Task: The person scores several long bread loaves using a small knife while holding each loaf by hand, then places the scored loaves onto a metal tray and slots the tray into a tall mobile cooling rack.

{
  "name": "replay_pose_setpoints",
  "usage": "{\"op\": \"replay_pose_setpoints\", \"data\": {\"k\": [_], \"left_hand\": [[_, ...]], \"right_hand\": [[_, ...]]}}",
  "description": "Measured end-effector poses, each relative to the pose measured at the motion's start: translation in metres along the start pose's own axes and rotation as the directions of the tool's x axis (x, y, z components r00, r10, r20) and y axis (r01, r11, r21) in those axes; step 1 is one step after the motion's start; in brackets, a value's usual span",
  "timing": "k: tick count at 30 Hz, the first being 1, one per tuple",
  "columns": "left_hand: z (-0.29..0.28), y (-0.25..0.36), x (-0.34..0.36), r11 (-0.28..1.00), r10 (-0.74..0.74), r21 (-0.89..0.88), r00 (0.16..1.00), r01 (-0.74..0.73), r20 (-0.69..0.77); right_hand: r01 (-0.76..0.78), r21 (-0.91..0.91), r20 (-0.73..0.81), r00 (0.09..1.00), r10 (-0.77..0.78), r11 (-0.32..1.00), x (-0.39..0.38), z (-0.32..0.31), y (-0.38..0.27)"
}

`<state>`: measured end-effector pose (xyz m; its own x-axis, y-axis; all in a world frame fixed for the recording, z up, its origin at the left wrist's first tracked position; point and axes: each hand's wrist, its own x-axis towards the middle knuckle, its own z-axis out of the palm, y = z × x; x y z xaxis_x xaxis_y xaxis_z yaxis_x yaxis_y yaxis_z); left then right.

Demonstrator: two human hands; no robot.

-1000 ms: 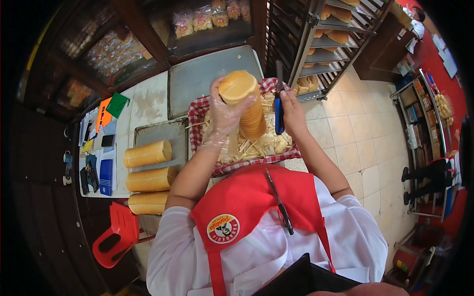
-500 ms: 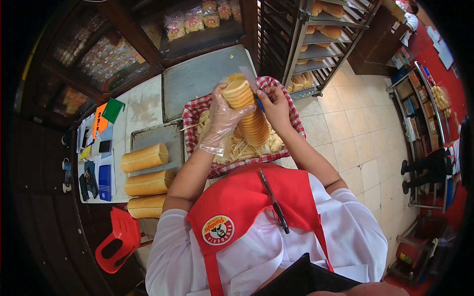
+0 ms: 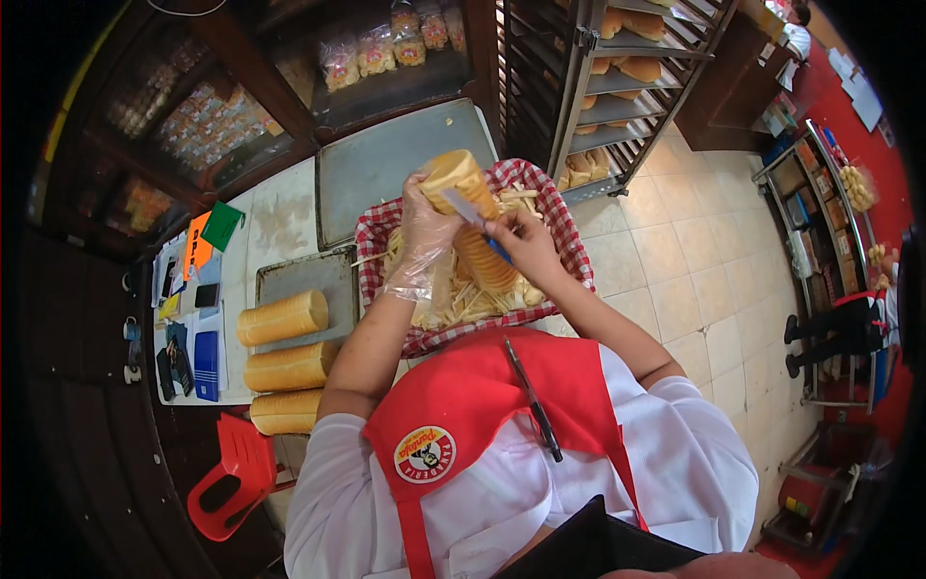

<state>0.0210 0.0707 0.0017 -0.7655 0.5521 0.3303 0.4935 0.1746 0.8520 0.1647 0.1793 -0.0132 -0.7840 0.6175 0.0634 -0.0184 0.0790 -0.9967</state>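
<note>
Station layout: basket (image 3: pixel 573 246) before the person, surface (image 3: pixel 278 212) to its left, rack (image 3: pixel 575 106) beyond right.
Basket contains strips (image 3: pixel 453 314); a loaf (image 3: pixel 490 270) is tilted over them, between left grip (image 3: pixel 425 230) and right grip (image 3: pixel 526 243). Left of it, three loaves (image 3: pixel 291 369) lie side by side, the farthest on the near tray (image 3: pixel 338 289). The far tray (image 3: pixel 386 159) lies beyond, on the surface; notebook (image 3: pixel 206 365) and phone (image 3: pixel 206 295) lie far left. Cabinet (image 3: pixel 262 72) stands behind the surface.

**Wide fisheye view, unevenly lit**

Floor tiles (image 3: pixel 666 232): bright, pale sheen. White shirt (image 3: pixel 680 458): well lit, soft shadows in the folds. Dark panelling (image 3: pixel 77 386), lower left: dim, detail mostly lost. Knife blade (image 3: pixel 462 206): pale, slightly blurred. Metal shelving (image 3: pixel 815 227), far right: bowed by the lens, soft in focus. Corners: black vignette.
</note>
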Motion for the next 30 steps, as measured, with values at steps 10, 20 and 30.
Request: {"op": "replay_pose_setpoints", "data": {"k": [10,20,30], "left_hand": [[-0.01,0.024,-0.015,0.83,0.547,0.211,0.828,-0.517,-0.123],[-0.006,0.015,-0.042,0.844,0.501,0.268,0.86,-0.464,-0.09],[-0.067,0.026,0.008,0.543,-0.363,-0.833,0.925,0.108,-0.116]], "right_hand": [[-0.014,0.273,-0.199,0.977,0.07,0.962,0.01,-0.051,-0.018],[-0.454,0.732,0.136,0.828,0.544,0.508,0.021,-0.077,-0.006],[-0.558,0.739,0.245,0.744,0.622,0.377,0.015,-0.058,0.029]]}}
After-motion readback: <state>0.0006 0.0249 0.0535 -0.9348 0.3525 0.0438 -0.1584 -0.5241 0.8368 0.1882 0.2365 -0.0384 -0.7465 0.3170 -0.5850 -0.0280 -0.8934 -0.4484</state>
